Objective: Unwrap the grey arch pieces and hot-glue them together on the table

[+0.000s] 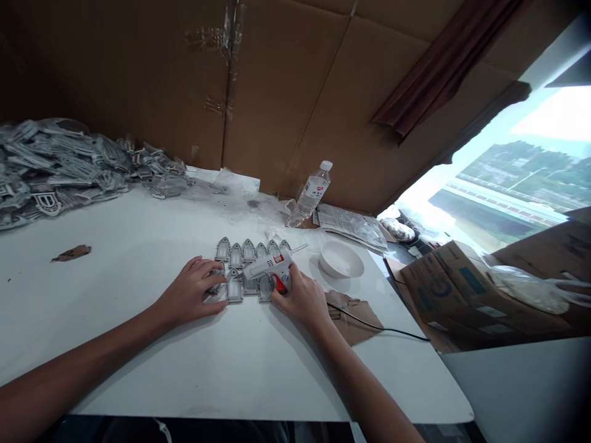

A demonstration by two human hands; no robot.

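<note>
My right hand (302,298) is wrapped around a white and grey hot glue gun (268,266) with a red trigger. A glue stick pokes out of its back end, and its nozzle points left over a grey arched plastic piece (234,291) in the front row. My left hand (196,289) lies at the left end of that row, thumb and fingers spread, with the fingertips touching or very near the leftmost piece, which they partly cover. Behind, another row of similar pieces (248,250) stretches across; the glue gun hides some of them.
A white bowl (340,259) and brown cardboard scrap (353,317) lie to the right, with the black cord (378,326) crossing the scrap. Farther back stand a water bottle (311,195) and folded newspaper (351,224). Bagged grey pieces (60,163) are heaped at the left.
</note>
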